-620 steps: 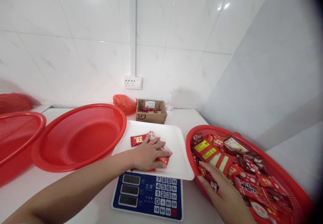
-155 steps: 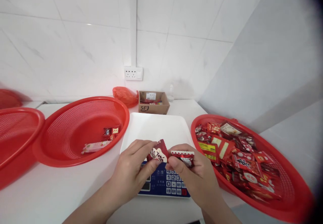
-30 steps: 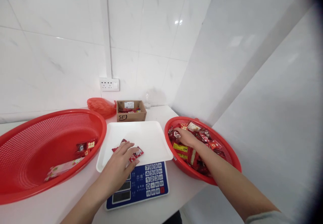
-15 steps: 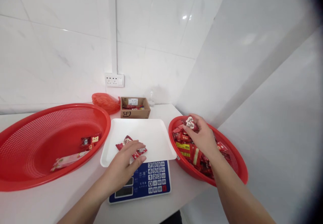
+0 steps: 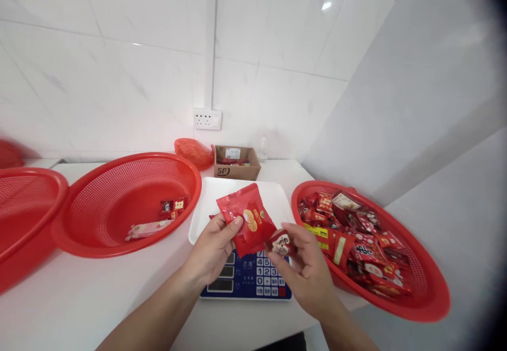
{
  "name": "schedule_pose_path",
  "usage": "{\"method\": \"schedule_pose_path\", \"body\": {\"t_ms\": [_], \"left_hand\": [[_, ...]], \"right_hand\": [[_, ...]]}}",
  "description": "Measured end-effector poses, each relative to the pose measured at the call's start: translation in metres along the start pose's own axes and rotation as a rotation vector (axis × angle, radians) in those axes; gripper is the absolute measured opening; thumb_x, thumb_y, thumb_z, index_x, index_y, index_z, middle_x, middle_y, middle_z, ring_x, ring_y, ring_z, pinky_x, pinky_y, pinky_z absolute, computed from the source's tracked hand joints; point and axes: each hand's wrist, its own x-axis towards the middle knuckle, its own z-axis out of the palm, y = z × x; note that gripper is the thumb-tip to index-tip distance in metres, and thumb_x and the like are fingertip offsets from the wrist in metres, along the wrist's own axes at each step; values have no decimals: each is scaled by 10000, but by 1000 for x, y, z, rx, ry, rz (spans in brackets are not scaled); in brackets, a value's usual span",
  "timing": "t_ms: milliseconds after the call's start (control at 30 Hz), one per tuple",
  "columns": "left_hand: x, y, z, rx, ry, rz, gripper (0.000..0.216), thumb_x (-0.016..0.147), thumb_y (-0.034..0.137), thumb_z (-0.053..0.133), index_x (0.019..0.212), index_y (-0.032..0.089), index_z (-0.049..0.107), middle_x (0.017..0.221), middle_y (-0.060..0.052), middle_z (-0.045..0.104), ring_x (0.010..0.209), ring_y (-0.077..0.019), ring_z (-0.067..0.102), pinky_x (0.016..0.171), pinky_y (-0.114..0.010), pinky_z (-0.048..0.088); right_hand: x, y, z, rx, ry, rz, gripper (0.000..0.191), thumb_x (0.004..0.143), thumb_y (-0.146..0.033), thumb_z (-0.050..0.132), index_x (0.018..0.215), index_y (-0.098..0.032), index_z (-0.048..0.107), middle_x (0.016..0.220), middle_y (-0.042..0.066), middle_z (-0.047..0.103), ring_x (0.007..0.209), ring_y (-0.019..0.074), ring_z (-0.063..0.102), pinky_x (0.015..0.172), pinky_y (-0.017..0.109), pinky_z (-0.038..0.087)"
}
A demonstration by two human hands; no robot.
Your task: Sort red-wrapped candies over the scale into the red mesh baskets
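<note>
My left hand (image 5: 213,250) is closed on a large red snack packet (image 5: 246,218), held up over the white scale tray (image 5: 216,198). My right hand (image 5: 307,272) pinches a small red candy (image 5: 282,243) right beside that packet, above the blue scale keypad (image 5: 261,280). A red basket (image 5: 425,287) full of red snack packets sits to the right. Another red basket (image 5: 119,177) on the left holds a few packets, among them a long pink one (image 5: 148,229).
A third red basket (image 5: 24,203) lies at the far left. A small cardboard box (image 5: 236,163) and a red plastic bag (image 5: 195,153) stand by the tiled wall under a power socket (image 5: 207,119). The white counter ends just right of the full basket.
My left hand has lifted off the tray and now holds up a large red packet. My right hand came out of the right basket with a small candy and moved next to it.
</note>
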Motion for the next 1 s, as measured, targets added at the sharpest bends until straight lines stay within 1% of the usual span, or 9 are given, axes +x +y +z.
{"method": "schedule_pose_path", "body": {"t_ms": [67,133,233,333,433,533,667,900,1000], "left_hand": [[0,3,-2,35,-9,68,273,779,319,692,1002,171,640,1024,-70,707,980,-229,648,865,-356,503],[0,3,-4,68,-8,119,276,771,324,700,1000,180,645,1033,-64,707,971,-226,649,862,-354,500],[-2,3,-5,113,-22,147,276,770,331,703,997,184,651,1034,-60,708,945,-218,654,854,-348,499],[-5,2,-3,165,-67,147,275,786,343,688,1004,179,655,1015,-65,712,922,-218,659,819,-335,511],[-8,1,-2,253,-78,138,282,795,370,672,991,166,661,970,-70,720,893,-227,665,747,-319,529],[-9,2,-4,330,-42,170,319,812,426,635,977,155,667,954,-76,721,892,-236,663,741,-323,532],[-9,7,-6,365,11,239,312,820,435,621,969,165,674,976,-67,716,913,-229,653,793,-329,521],[-13,10,-8,355,-25,242,250,797,380,665,947,181,686,957,-56,715,903,-223,650,791,-328,522],[-14,10,-7,382,-36,223,248,812,378,649,957,180,682,956,-56,712,904,-221,650,783,-321,521]], "right_hand": [[1,1,1,140,151,58,453,831,-289,638,1229,-332,427,1045,35,634,772,156,674,696,319,580],[5,-1,0,198,196,82,376,856,-314,607,1191,-340,439,946,-2,634,624,115,651,599,280,575],[13,-9,-2,167,20,141,189,883,-391,549,1024,-268,576,820,-3,610,571,110,620,537,252,552],[17,-15,0,220,-178,194,330,859,-514,524,954,-213,623,827,32,598,634,136,620,531,251,539],[18,-19,5,259,-286,256,390,818,-563,550,916,-192,621,739,20,592,609,132,590,524,244,516],[19,-20,9,259,-266,331,365,803,-548,576,877,-193,615,636,-15,555,531,114,540,473,224,472],[20,-19,7,293,-233,343,340,778,-534,611,807,-195,613,652,-15,533,524,110,520,438,213,441],[19,-20,8,320,-378,309,385,795,-560,579,938,-204,619,744,7,576,556,111,490,472,228,450],[21,-23,7,282,-362,299,369,813,-552,560,924,-206,619,719,-3,555,529,101,469,458,223,436]]}}
